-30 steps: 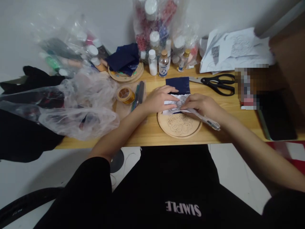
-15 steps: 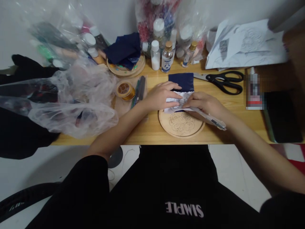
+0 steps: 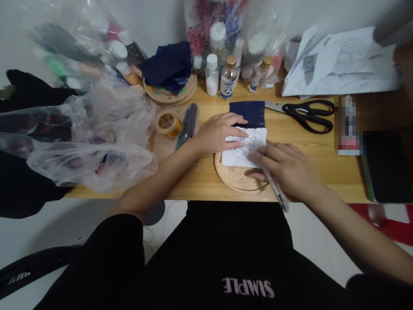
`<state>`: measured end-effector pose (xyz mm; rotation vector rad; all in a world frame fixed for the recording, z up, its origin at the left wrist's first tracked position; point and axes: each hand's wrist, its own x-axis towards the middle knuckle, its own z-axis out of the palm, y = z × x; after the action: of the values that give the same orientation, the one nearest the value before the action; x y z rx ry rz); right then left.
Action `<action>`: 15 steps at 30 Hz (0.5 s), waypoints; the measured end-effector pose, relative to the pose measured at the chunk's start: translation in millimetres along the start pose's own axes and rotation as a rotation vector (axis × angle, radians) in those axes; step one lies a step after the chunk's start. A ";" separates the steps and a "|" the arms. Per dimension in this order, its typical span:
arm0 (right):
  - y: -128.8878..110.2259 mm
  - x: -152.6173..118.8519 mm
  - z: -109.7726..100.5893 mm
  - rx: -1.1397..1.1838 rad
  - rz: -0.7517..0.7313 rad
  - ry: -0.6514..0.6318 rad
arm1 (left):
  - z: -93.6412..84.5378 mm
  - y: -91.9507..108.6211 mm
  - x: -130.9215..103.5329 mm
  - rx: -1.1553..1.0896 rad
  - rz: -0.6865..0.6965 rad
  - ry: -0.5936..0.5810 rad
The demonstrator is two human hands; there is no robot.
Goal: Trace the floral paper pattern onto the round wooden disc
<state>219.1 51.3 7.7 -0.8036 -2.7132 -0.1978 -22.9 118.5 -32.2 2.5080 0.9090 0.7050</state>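
Observation:
A white paper (image 3: 237,160) with a floral line drawing lies partly over a dark blue cloth (image 3: 248,113) and partly over a round wooden board (image 3: 222,174). The board carries a similar flower drawing, half hidden by the paper. With fingers stretched apart, my left hand (image 3: 222,133) rests on the paper's left and upper part. My right hand (image 3: 285,165) is closed around a clear pen (image 3: 275,189), slanting down to the right. Its fingers are at the paper's right edge; the pen's tip is hidden.
Black-handled scissors (image 3: 308,114) lie right of the cloth, beside a blurred-out tube (image 3: 349,129) and a dark phone (image 3: 387,170). Small bottles (image 3: 228,79) stand behind. Left are a golden thread spool (image 3: 168,125), pens (image 3: 190,122) and crumpled plastic bags (image 3: 97,150). Papers (image 3: 342,64) lean at the back right.
The paper's lower part now lies lower, covering more of the wooden board. My right hand has shifted down and to the right with the pen. My left hand has stayed almost in place.

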 end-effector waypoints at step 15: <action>-36.1 -13.4 8.5 0.125 0.216 0.090 | 2.2 -1.8 -0.5 0.010 0.019 0.015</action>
<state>207.8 16.2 -6.3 -1.0151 -2.5042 -0.0156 -22.8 119.0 -35.1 2.5266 0.8974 0.7272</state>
